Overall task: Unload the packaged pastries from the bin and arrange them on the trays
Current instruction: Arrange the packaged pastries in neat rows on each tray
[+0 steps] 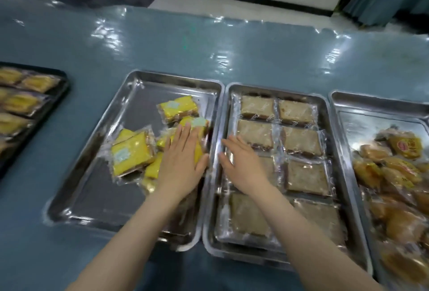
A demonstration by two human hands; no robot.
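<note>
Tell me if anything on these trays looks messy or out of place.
Yes. The yellow pastry packs in the left steel tray lie jumbled, tilted and overlapping under the left hand, unlike the brown packs set in neat rows in the middle tray.

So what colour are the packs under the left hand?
Yellow packs, with a pale label; head view.

A glossy blue table (162, 47) carries three steel trays (130, 95) and a black tray (60, 95).
</note>
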